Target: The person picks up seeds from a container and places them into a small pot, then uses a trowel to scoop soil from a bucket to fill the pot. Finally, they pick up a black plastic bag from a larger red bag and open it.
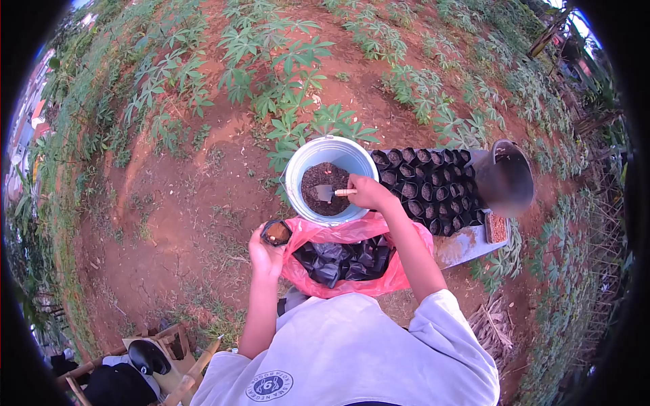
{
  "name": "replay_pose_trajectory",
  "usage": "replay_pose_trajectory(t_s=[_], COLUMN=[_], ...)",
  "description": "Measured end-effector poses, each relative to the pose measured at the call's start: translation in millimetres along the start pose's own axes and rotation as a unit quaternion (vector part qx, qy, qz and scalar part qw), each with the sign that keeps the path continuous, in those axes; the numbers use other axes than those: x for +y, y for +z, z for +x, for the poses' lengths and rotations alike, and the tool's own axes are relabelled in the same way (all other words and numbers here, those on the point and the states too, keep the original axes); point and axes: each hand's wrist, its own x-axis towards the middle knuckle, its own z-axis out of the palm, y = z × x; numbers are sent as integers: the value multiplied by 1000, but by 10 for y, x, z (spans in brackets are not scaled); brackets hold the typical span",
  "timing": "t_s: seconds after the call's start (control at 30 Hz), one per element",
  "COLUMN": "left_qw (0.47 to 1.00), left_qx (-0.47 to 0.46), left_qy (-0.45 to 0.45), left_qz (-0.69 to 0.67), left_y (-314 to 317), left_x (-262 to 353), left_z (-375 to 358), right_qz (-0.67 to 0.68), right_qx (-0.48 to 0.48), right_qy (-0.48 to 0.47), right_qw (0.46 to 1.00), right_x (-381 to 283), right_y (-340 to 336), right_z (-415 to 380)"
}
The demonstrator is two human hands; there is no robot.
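My right hand (367, 192) is closed round the wooden handle of a small trowel (326, 193). The trowel's metal blade is down at the dark soil (318, 177) inside a pale blue bucket (294, 196). To the left of the bucket, my left hand (266, 252) grips a black plastic seedling bag (277, 233) with its mouth facing up. Something brownish shows inside that bag. Between my arms, a pink plastic bag (410, 237) lies spread open with several folded black seedling bags (342, 260) in it.
Rows of soil-filled black seedling bags (426, 183) stand on a grey board (464, 252) at the right. A dark bucket (504, 177) and a small container of seeds (496, 229) are beside them. Leafy plants (284, 74) grow ahead. A wooden chair (179, 345) stands behind left.
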Motion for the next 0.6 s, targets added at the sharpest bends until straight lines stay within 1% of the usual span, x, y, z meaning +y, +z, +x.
replay_pose_trajectory(t_s=[0.13, 0.2, 0.33, 0.4, 0.43, 0.53, 0.6], left_qw=[1000, 1000, 1000, 1000, 1000, 998, 998], left_qx=[3, -9, -4, -24, -20, -68, -61], left_qy=[-6, -8, -14, -15, -15, -11, -13], left_qz=[-11, -4, 11, 4, 4, 12, 22], left_y=[5, 55, 164, 165, 175, 220, 324], left_x=[18, 18, 31, 11, 1, -39, -62], left_z=[-1, -19, -53, -53, -64, -100, -197], right_qz=[27, 57, 79, 76, 77, 70, 72], right_qx=[13, 22, 27, 39, 36, 37, 25], right_qy=[-17, -54, -62, -103, -102, -128, -132], right_qw=[999, 997, 995, 991, 991, 989, 988], right_x=[-62, -109, -319, -434, -511, -724, -859], right_y=[-146, -241, -513, -622, -675, -782, -830], right_z=[-169, -277, -569, -714, -786, -958, -1058])
